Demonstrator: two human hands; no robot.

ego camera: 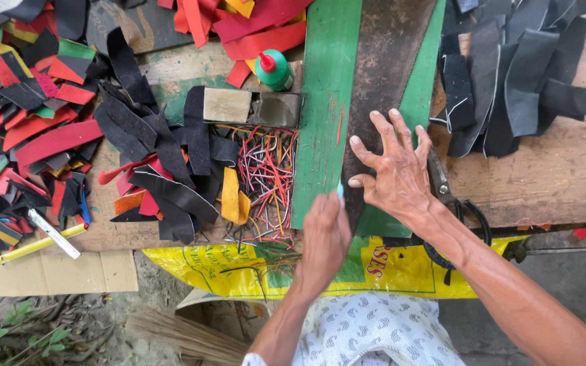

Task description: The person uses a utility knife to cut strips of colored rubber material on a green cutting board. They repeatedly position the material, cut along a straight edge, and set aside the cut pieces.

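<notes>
My right hand (393, 166) lies flat with fingers spread on a long dark leather strip (384, 74) that runs up a green board (327, 102). My left hand (325, 234) is closed around a small light-blue marking tool (340, 192), its tip touching the near left edge of the dark strip. Black-handled scissors (450, 203) lie just right of my right hand, partly hidden under my wrist.
Black leather offcuts (157, 149) and red, orange and green scraps (28, 102) cover the left of the wooden bench. A heap of coloured wires (266, 176), two small blocks (252, 107), a green glue bottle (274, 70), a yellow ruler (38, 242) and dark cut pieces (510, 74) surround the board.
</notes>
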